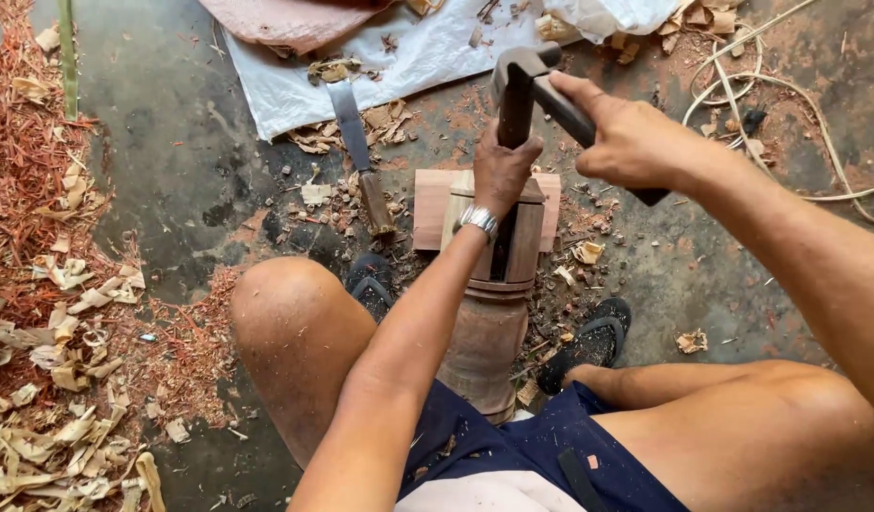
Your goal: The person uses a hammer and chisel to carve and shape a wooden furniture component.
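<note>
Clearly, left hand [501, 169] gripping chisel [515, 112] on turned wooden post [499, 284], right hand [631, 142] clenching hammer [541, 81]. Risk: hammer glancing off, striking left knuckles; post slipping between knees.

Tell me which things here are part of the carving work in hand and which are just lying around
In use:
- left hand gripping an upright chisel
- right hand holding a dark mallet
- turned wooden post between the knees
- flat wood block under its far end

Lying about:
- big knife on the floor
- white sheet
- pale cord
- wood chips
- sandals
</note>
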